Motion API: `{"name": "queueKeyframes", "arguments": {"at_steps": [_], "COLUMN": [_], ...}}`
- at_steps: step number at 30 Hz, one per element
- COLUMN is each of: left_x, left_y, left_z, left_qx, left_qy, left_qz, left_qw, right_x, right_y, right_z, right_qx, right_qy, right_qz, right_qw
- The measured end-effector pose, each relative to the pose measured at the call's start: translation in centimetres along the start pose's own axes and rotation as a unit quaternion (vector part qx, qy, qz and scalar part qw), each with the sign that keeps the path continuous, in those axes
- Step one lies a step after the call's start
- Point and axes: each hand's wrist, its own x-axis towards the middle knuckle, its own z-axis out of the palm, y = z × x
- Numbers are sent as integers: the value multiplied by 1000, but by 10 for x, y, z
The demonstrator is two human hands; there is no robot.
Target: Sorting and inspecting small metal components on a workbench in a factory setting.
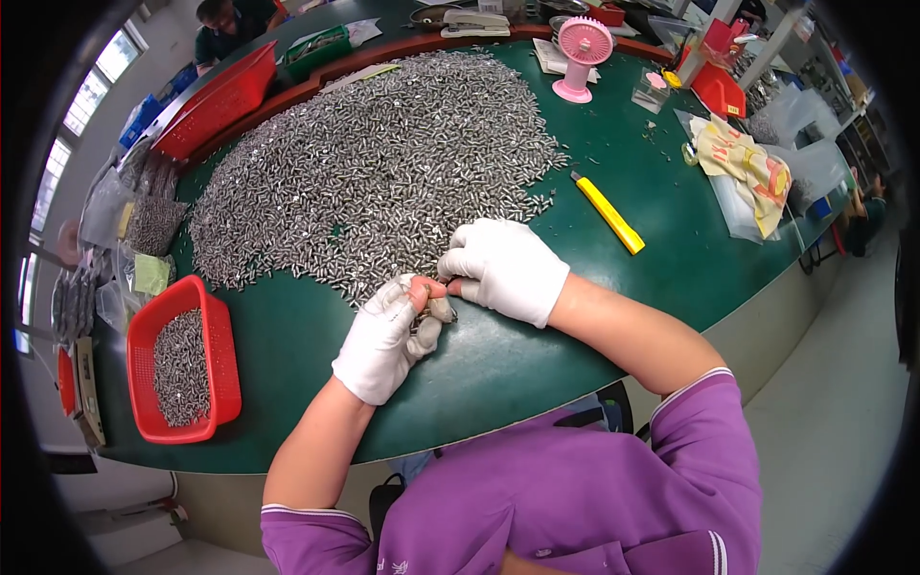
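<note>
A broad heap of small silvery metal pins [374, 163] covers the middle of the green table [517, 364]. Both my hands meet at its near edge, in white gloves with some bare fingertips. My left hand [385, 335] is closed, thumb and fingers pinched together; what lies between them is too small to make out. Just right of it, my right hand [508, 271] has its fingers curled, thumb and fingertips drawn together close to the left fingertips. Whatever it pinches is hidden.
A red basket [230, 374] of similar pins stands at the left. To the right lie a yellow utility knife [609, 213] and a printed cloth bag [743, 168]. A pink fan [583, 57] stands at the back, and a large red bin [218, 103] at the back left. Another person [230, 29] sits beyond.
</note>
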Motion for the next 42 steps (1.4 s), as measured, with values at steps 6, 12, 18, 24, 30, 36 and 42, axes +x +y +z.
{"name": "queueKeyframes", "arguments": {"at_steps": [6,12,18,24,30,36,42], "left_x": [-2,-1,-2,-1,-2,-3,-3], "left_y": [1,0,0,0,-2,4,3], "left_z": [-1,2,4,1,-1,0,0], "left_qx": [2,-33,2,10,12,-34,-29], "left_qy": [20,46,41,15,12,21,36], "left_qz": [1,11,4,8,9,-6,-4], "left_qw": [1000,998,999,1000,1000,999,999], "right_x": [-2,0,-3,-1,1,0,-2], "right_y": [-1,-5,-9,1,18,15,8], "right_z": [-2,-15,-8,-13,-10,-11,-3], "right_qx": [-24,256,391,204,32,11,-61], "right_qy": [0,17,-9,81,122,45,41], "right_qz": [5,95,93,83,82,63,85], "right_qw": [1000,962,916,972,989,997,994]}}
